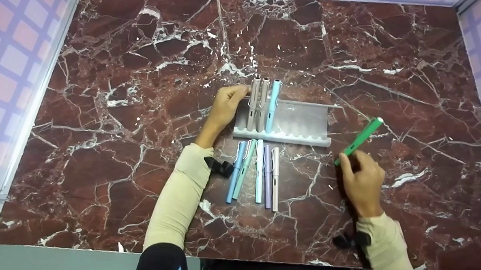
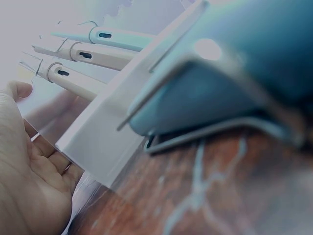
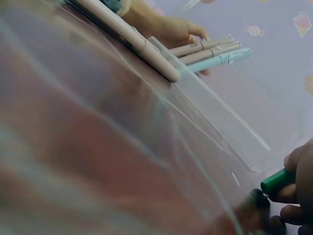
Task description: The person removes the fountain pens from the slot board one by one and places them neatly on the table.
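A clear pen stand [image 1: 304,118] with a scalloped front ledge is in the middle of the table. Two taupe pens [image 1: 254,104] and a light blue pen [image 1: 272,109] lean in its left slots. My left hand [image 1: 226,105] holds the stand's left edge; in the left wrist view its fingers [image 2: 46,149] show behind the clear panel. To the right of the stand, my right hand [image 1: 364,178] pinches a green pen [image 1: 364,135] near its lower end, the pen tilted up and to the right. Its end [image 3: 277,181] pokes out from the fingers in the right wrist view.
In front of the stand lie several capped pens side by side: a blue pen [image 1: 235,173], a green-teal pen [image 1: 242,175], a pale aqua pen [image 1: 259,172], a purple pen [image 1: 267,182] and a beige pen [image 1: 275,182]. The marbled table [image 1: 145,188] meets patterned walls [image 1: 13,47].
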`<state>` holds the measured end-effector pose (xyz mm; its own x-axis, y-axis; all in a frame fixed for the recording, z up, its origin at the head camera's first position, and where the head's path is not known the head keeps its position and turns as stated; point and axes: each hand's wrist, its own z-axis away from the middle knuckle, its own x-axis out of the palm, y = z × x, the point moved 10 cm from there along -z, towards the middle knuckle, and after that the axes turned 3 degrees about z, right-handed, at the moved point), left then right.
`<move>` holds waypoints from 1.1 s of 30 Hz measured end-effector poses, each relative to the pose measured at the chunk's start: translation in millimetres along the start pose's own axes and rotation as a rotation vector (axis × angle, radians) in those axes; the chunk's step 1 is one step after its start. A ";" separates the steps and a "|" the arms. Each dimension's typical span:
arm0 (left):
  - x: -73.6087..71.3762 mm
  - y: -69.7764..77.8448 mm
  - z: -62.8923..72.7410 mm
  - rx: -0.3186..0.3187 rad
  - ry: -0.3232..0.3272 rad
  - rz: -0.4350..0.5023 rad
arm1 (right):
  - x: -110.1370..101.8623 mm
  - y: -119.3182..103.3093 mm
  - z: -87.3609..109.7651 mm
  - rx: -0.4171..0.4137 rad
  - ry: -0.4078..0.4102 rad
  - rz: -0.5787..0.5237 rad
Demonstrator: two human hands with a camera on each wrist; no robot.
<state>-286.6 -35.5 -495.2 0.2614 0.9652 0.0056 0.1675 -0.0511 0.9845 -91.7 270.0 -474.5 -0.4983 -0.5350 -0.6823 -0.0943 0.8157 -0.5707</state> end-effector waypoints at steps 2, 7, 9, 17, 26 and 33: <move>-0.5 -0.2 -0.1 0.000 0.001 0.000 | -3.5 -1.8 6.1 -0.017 0.006 0.005; -1.4 -1.3 0.6 0.002 0.003 0.003 | -1.1 -6.1 10.7 -0.047 -0.004 -0.006; -1.6 -1.1 1.1 0.012 0.003 0.006 | 3.3 -8.7 10.3 -0.059 -0.020 -0.019; 0.2 1.9 0.8 0.040 -0.004 -0.009 | 22.0 -28.3 8.8 -0.117 -0.048 -0.091; -0.1 0.6 1.3 0.013 0.002 -0.010 | 65.0 -67.0 -0.1 -0.195 -0.167 -0.134; 0.7 1.7 0.7 0.004 -0.002 -0.014 | 77.6 -80.1 -3.8 -0.208 -0.190 -0.126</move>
<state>-285.5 -35.1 -493.6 0.2613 0.9652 -0.0088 0.1749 -0.0384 0.9838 -126.0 164.0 -480.0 -0.3027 -0.6507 -0.6964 -0.3296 0.7571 -0.5641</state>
